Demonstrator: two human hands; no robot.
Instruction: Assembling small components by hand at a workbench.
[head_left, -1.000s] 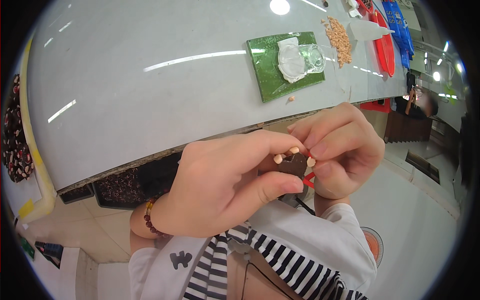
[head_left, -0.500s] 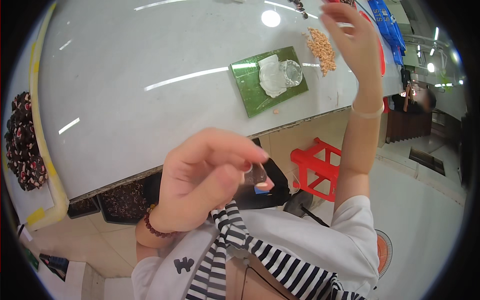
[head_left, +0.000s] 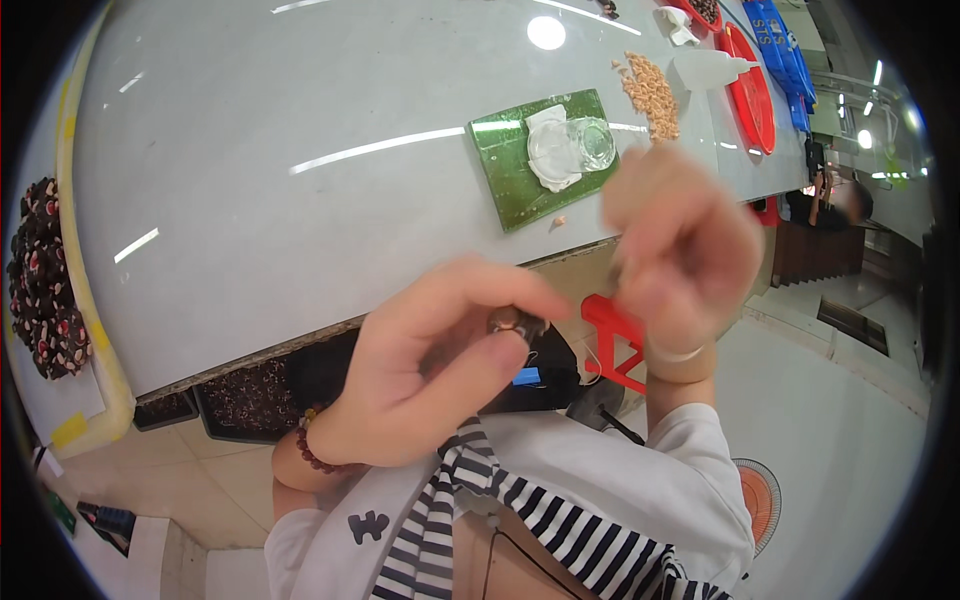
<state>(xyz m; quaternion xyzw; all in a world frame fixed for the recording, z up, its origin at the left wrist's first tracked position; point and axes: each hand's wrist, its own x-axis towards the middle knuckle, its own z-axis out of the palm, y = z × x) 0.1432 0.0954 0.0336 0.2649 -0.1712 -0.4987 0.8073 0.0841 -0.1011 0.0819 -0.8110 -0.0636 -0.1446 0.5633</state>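
Note:
Close above my lap, in front of the table's near edge, my left hand [head_left: 440, 350] pinches a small dark brown piece [head_left: 512, 322] between thumb and fingers. My right hand [head_left: 685, 245] hovers to its right, past the front edge of the table, and is badly smeared by motion. Whether anything sits between its fingers cannot be made out. Beyond the hands lies a green square board [head_left: 505, 195] bearing a white scalloped dish [head_left: 548, 150] and a small clear glass cup [head_left: 592, 144]. A heap of small tan pieces [head_left: 650, 92] is spread to the right of the board.
A yellow-edged tray [head_left: 95, 300] at far left holds many dark clusters with pink and pale bits [head_left: 45, 285]. A white squeeze bottle [head_left: 708, 70] and red tray [head_left: 750, 90] lie at back right. Under the table are dark bins [head_left: 245, 400] and a red stool [head_left: 615, 340].
My right hand has come back from over the far right of the table toward me, uncovering the squeeze bottle. My left hand has shifted slightly right, still holding the dark piece.

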